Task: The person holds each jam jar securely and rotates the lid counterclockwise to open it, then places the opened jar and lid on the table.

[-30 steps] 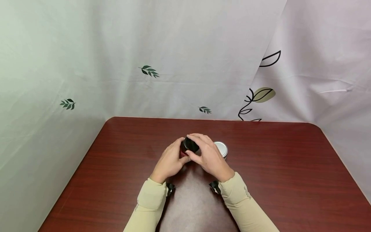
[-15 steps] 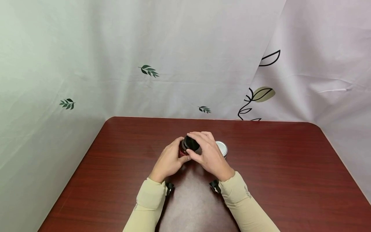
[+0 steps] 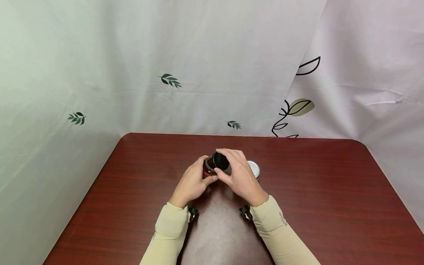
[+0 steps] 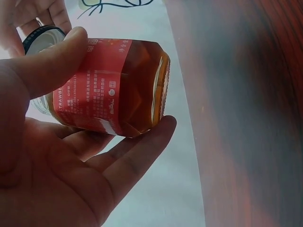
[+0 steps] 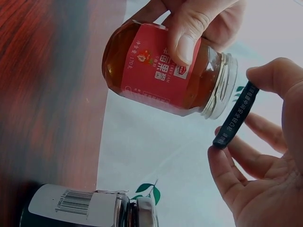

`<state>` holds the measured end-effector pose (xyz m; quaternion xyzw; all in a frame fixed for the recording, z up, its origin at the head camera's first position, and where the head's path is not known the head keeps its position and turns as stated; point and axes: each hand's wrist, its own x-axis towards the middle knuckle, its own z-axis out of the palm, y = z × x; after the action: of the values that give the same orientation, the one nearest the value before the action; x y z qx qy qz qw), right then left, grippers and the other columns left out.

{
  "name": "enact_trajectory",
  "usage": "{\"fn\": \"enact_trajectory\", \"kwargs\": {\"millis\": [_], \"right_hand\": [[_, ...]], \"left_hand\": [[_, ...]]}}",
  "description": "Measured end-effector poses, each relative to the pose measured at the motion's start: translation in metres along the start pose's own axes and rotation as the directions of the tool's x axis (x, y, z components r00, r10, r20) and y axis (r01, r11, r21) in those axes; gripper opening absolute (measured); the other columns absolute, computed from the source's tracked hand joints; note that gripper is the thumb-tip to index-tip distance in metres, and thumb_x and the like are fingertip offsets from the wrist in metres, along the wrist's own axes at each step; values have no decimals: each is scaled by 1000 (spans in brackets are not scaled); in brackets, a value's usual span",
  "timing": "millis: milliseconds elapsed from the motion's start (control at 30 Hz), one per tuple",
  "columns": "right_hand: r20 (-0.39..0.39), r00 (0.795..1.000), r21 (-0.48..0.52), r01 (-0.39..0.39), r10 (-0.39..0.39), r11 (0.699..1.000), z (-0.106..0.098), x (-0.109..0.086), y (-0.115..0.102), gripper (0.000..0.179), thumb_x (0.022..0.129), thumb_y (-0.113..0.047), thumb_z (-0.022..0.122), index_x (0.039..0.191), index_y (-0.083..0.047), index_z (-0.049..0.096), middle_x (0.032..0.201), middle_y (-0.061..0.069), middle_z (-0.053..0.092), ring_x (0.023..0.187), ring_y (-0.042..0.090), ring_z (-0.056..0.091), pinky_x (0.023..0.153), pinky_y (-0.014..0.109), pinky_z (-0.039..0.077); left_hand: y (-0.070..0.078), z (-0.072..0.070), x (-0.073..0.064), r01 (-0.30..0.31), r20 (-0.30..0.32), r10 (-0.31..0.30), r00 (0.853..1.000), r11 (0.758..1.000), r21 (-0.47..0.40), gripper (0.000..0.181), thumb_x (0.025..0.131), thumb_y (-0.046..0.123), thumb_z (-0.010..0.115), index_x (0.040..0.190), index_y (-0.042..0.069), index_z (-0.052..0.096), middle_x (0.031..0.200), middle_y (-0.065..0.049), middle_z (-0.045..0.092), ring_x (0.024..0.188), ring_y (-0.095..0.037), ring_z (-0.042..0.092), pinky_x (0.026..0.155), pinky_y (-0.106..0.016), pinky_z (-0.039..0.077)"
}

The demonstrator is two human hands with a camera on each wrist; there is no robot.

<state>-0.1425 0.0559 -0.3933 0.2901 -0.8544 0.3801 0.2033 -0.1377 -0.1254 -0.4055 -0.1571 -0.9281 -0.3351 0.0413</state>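
Observation:
My left hand (image 3: 190,184) grips a glass jam jar (image 5: 156,71) with a red strawberry label and amber-brown contents. Its thumb presses the label, while its other fingers support the opposite side, as the left wrist view shows. Between the thumb and fingertips of my right hand (image 3: 241,178) is the jar's black lid (image 5: 236,116), pinched by the edge. The lid is off the threaded glass mouth and tilted, with a gap between the two in the right wrist view. In the head view, the lid (image 3: 221,162) partly covers the jar's mouth.
A second jar (image 5: 80,208), dark with a white barcode label, stands just beyond my right hand; its pale silver-rimmed lid (image 3: 254,168) shows in the head view. Both are over a reddish-brown table (image 3: 314,184). A white leaf-print curtain (image 3: 205,55) hangs behind.
My right hand has shifted slightly up and right with the lid, widening the gap from the jar. More of the jar's neck now shows. The left hand has barely moved.

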Motion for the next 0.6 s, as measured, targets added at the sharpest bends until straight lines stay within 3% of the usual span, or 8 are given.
{"fn": "enact_trajectory", "kwargs": {"millis": [600], "right_hand": [[7, 997, -11, -73, 73, 997, 1, -2, -1, 56, 84, -21, 65, 136, -18, 45, 126, 0, 49, 112, 18, 45, 92, 35, 39]], "left_hand": [[-6, -6, -2, 35, -4, -35, 999, 999, -16, 66, 80, 28, 73, 133, 5, 41, 115, -4, 57, 92, -14, 56, 81, -35, 45]]}}
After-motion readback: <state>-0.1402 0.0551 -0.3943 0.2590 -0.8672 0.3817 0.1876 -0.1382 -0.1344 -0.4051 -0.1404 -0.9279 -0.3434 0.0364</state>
